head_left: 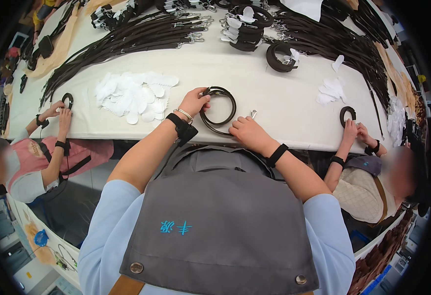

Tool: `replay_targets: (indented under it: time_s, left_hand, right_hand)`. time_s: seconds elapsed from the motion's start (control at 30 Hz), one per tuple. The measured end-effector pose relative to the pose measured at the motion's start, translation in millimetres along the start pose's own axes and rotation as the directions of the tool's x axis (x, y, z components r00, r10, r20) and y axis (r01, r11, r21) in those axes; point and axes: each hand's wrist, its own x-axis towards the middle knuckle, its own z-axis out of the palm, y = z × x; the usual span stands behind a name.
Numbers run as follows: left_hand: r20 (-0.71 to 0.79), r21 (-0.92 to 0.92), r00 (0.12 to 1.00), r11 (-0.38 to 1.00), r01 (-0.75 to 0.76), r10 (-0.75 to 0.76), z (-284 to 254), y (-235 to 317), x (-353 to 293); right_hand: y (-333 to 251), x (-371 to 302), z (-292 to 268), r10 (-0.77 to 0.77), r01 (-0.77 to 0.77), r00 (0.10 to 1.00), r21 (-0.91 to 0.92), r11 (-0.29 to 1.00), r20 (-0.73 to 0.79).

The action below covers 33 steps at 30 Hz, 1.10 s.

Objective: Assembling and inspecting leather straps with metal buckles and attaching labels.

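A thin dark strap, looped into a loose coil [234, 105], rests on the white table in front of me. My left hand [194, 102] is closed on the coil's upper left side, thumb and fingers pinching the loops. Lower right of the coil, my right hand [251, 133] is closed around the strap's trailing length. A silver metal clip [253, 113] sticks out beyond its fingers. How the right fingers grip the strap is partly hidden by the back of the hand.
Left of the coil spreads a pile of white tags [137, 96]. Dark straps with clips [141, 39] lie beyond, near stacked tagged coils [245, 35] and one single coil [279, 58]. More white tags [331, 91] lie right. Co-workers on both sides handle dark coils [342, 115].
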Motion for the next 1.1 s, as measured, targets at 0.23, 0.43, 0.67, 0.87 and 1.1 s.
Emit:
replay_targets:
  time_s: [0.23, 0.43, 0.67, 0.87, 1.1]
  left_hand:
    - [0.094, -0.322, 0.982, 0.928, 0.187, -0.166, -7.6, 4.7, -2.7]
    - [0.057, -0.290, 0.990, 0.947, 0.141, -0.130, -5.5, 1.1, -1.6]
    - [0.055, -0.234, 0.991, 0.963, 0.134, -0.124, 3.3, -0.6, -8.6]
    - [0.057, -0.222, 0.994, 0.969, 0.107, -0.097, 1.1, -4.5, -10.6]
    - [0.131, -0.161, 0.991, 0.985, 0.061, -0.040, -0.9, -6.0, -6.5]
  right_hand:
    - [10.4, -18.9, 9.1, 0.098, -0.092, 0.994, 0.095, 0.991, -0.053]
    - [20.7, -12.5, -2.5, 0.238, -0.234, 0.971, 0.199, 0.952, 0.005]
    - [37.6, 60.2, 2.5, 0.483, -0.366, 0.772, 0.332, 0.870, -0.414]
    - [61.5, 72.5, 7.9, 0.469, -0.401, 0.877, 0.373, 0.837, -0.109]
    - [73.6, 71.9, 17.1, 0.491, -0.385, 0.868, 0.721, 0.576, 0.071]
